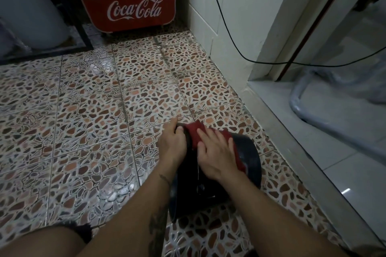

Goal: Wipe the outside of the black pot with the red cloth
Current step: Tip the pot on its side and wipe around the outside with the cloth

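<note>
In the lower centre-right of the frame the black pot (248, 165) lies tipped on the pebble-pattern floor tiles (87, 115), its long axis running from lower left to upper right. The left hand (172, 144) grips its far edge; the right hand (217, 152) presses the red cloth (195, 131) flat against the outside. The pot could roll or slide on the glossy tiles if that grip loosens.

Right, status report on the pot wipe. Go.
Left hand gripping the black pot at its far end. Right hand flat on the red cloth, pressing it to the pot's outside. Pot on its side on the tiled floor. Nothing in the way.
</note>
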Available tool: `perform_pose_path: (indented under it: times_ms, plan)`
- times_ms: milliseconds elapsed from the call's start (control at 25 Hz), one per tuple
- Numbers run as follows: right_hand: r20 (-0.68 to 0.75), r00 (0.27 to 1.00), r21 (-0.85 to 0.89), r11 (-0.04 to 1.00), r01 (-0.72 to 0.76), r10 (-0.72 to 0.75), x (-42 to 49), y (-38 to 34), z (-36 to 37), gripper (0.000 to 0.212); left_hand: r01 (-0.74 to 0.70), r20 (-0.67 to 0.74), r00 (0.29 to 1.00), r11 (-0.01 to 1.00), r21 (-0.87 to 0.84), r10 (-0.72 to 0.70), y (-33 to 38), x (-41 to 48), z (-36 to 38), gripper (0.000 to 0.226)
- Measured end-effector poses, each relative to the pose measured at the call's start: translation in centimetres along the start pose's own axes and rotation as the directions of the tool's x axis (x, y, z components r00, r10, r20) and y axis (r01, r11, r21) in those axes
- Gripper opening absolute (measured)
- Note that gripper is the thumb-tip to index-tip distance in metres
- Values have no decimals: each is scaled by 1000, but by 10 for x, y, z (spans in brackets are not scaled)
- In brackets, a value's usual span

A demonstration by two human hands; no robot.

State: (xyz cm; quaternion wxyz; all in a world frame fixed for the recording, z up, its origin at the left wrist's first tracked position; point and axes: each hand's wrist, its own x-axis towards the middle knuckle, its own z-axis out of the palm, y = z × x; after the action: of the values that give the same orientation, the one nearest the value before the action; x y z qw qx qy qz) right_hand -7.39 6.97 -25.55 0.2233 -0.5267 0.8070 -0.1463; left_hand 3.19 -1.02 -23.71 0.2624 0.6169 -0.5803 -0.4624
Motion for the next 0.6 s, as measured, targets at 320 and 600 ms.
perform_pose_path:
  times_ms: [320,600]
  plan:
    - [-61,992,19,994,112,-111,-20,21,4,56,-182,-151,968,974,138,203,-7,-7,2,37]
    - [31,999,9,1000,-26,26,-4,11,-3,60,-257,-24,964,945,201,266,-5,-6,2,42]
